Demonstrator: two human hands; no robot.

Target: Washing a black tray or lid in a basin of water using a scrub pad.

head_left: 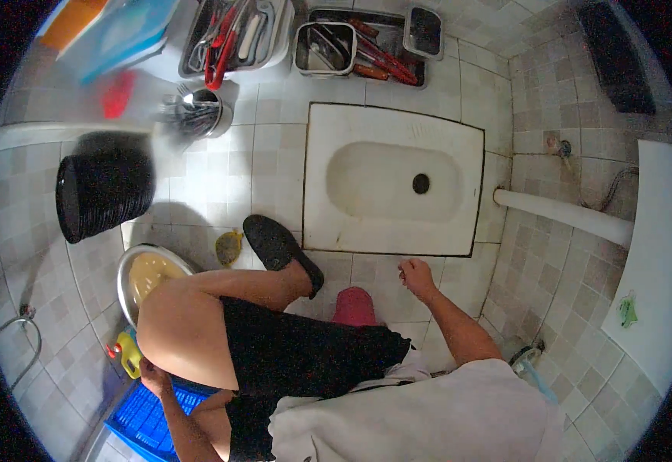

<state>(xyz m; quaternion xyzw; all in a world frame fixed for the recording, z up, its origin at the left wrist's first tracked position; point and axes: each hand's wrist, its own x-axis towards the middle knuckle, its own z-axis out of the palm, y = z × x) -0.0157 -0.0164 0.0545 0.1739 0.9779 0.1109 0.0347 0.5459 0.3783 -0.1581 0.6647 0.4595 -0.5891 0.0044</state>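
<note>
Low on the left, my left hand is beside my thigh, its fingers curled in. Right by it stands a yellow bottle with a red cap; whether the fingers touch it I cannot tell. Above the bottle, a round metal basin holding a tan liquid or surface is partly hidden by my knee. My right hand hangs over the tiled floor just below the squat toilet, its fingers curled with nothing visible in them.
Stacked black containers lean at the left. At the back are a cutlery cup, a tub of red-handled tools and a metal tray. Blue crate, pink object, yellow mesh item and white pipe are around me.
</note>
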